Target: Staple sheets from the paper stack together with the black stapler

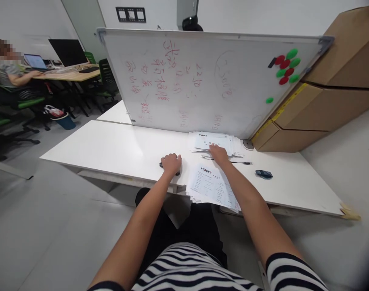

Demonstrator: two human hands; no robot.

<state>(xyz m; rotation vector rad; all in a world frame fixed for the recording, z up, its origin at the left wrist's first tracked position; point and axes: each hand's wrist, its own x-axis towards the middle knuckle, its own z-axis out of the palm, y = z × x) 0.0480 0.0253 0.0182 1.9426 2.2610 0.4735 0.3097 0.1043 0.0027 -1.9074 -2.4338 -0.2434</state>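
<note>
My left hand [171, 163] is curled over a small black object [177, 173] on the white table; the palm hides most of it, so its kind is unclear. My right hand [219, 154] grips the near edge of printed sheets on the far paper stack [213, 140], which lies against the whiteboard. Under my right forearm, a nearer stack of printed papers [207, 184] headed "PONY" overhangs the table's front edge. Between the two stacks lies a black pen [246, 163], partly covered by my right arm.
A dark blue object [264, 174] rests on the white table [112, 145] to the right. Behind stands a whiteboard [202, 89] with red writing and magnets. Cardboard boxes [317, 109] are stacked at right. At far left, another person [11, 74] sits by a desk with a laptop [35, 61].
</note>
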